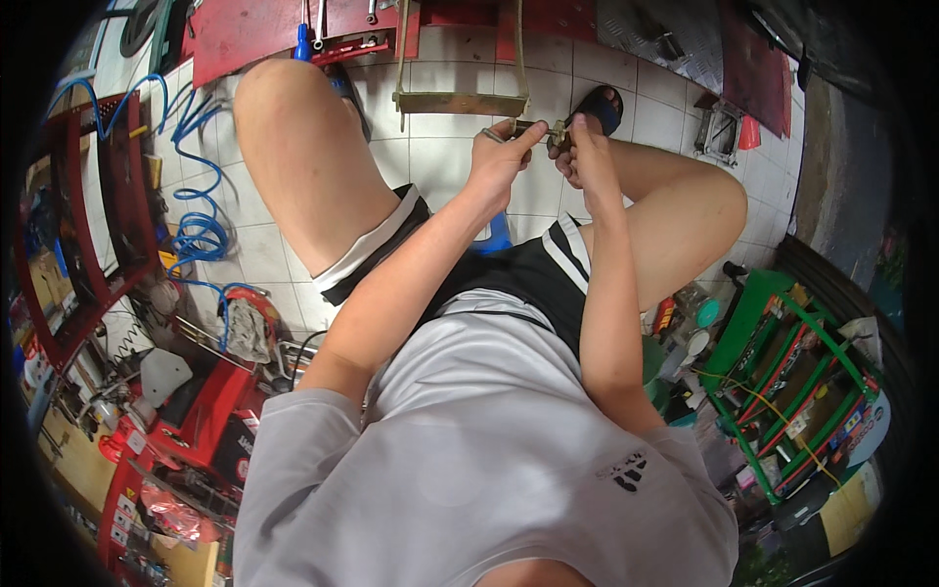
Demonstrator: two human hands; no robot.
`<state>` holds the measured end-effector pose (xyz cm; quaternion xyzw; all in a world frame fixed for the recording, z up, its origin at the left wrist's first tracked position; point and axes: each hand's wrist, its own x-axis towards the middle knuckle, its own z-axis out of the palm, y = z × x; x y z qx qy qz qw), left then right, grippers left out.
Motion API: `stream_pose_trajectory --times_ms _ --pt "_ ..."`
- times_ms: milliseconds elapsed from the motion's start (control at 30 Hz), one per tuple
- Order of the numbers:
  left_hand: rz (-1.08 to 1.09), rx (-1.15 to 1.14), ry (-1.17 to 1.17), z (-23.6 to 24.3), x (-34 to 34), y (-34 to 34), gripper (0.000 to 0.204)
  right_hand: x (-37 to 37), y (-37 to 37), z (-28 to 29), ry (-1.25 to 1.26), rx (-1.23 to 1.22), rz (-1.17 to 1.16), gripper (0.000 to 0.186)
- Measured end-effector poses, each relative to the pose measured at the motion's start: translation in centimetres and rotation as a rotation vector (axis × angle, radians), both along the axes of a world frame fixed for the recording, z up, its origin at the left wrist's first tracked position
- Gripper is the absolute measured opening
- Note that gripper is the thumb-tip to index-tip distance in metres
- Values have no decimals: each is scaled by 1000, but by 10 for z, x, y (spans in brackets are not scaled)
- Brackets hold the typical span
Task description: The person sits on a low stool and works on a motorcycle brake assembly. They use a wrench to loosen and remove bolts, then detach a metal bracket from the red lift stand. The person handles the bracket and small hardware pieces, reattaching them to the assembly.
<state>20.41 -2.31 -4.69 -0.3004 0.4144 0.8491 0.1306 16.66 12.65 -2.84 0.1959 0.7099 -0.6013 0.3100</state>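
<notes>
My left hand (502, 157) and my right hand (589, 164) meet in front of me, over the tiled floor between my knees. Between them is a short metal bolt (535, 128) with a brass-coloured, nut-like piece (558, 132) toward its right end. The left fingers are closed round the bolt's left part, with the thumb along it. At the right end, my right thumb and fingers pinch the nut-like piece. Just beyond the left hand stands a yellowish metal frame (460, 103) with two long uprights and a crossbar. My fingers partly hide the bolt.
A red platform (245, 39) runs along the far side, bearing a blue-handled screwdriver (303, 44) and wrenches (319, 24). A coiled blue air hose (201, 235) lies at left. A green rack (782, 382) stands at right; a red tool cabinet (210, 401) is at lower left.
</notes>
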Motion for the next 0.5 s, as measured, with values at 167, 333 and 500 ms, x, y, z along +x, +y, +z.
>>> stream_pose_trajectory --times_ms 167,333,500 --pt "-30 -43 -14 5 0 -1 23 6 -10 14 205 -128 40 34" --pt "-21 -109 47 4 1 -5 24 4 -7 4 96 41 -19 29" --pt "48 -139 145 2 6 -12 29 5 -6 7 156 -6 105 37"
